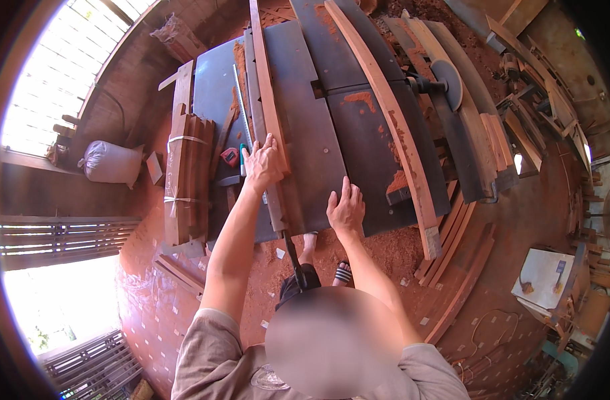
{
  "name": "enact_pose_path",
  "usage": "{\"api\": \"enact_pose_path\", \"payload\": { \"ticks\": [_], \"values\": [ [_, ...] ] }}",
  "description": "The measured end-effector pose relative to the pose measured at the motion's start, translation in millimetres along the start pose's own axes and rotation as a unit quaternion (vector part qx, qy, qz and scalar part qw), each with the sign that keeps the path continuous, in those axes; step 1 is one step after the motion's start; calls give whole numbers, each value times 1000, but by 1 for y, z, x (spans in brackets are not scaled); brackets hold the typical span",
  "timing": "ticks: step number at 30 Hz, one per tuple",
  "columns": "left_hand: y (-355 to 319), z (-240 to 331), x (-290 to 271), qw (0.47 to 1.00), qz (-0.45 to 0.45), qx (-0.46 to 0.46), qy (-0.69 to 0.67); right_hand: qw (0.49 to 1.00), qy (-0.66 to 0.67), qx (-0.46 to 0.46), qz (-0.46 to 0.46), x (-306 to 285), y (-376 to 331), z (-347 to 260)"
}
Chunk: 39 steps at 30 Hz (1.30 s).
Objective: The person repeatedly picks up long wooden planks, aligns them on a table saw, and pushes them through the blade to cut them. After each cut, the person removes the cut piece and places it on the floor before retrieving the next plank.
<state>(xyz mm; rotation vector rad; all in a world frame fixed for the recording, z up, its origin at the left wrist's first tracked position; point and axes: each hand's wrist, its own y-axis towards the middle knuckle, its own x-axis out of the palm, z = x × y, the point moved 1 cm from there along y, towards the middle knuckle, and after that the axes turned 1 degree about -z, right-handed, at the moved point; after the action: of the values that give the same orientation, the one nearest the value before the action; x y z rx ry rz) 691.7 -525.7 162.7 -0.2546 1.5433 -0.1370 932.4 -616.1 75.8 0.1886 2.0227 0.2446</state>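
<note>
Left hand: the left hand [262, 164] lies flat, fingers spread, pressing down on the narrow wood strip [267, 100], not wrapped round it
Right hand: the right hand [345, 208] rests open, palm down, on the dark machine table [318, 133] near its front edge, holding nothing
Strip: long and reddish, it runs lengthwise away from the person, snug against the grey fence rail [253, 100] on the table's left part
Step in hand: looks like the strip is being steadied against the rail, set for a pass along the table
Next move: by my reading, steady downward and sideways pressure with fingers well clear of the slot [316, 89] mid-table
Close by: a red tape measure [230, 157] just left of the left hand; a curved plank [385, 113] lies across the right part
Further out: a tied bundle of boards [188, 177] on the left, red sawdust over the floor [385, 253]
</note>
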Motion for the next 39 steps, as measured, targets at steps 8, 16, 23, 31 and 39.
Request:
{"api": "enact_pose_path", "payload": {
  "ticks": [8, 16, 23, 31, 39],
  "values": [
    [27, -7, -10, 1000, -15, -4, 1, 1000, 16, 5, -8, -2, 1, -1],
    [55, -13, -19, 1000, -21, -4, 7, 1000, 15, 8, -3, 0, 3, 1],
    [77, -21, -19, 1000, -10, -1, 7, 1000, 26, 5, 1, 0, 3, 2],
    [104, -30, -25, 1000, -10, -4, 6, 1000, 30, -1, 1, -3, 5, -1],
    [130, -38, -28, 1000, -9, -3, 19, 999, 34, 4, 3, -3, 7, -3]
  ]
}}
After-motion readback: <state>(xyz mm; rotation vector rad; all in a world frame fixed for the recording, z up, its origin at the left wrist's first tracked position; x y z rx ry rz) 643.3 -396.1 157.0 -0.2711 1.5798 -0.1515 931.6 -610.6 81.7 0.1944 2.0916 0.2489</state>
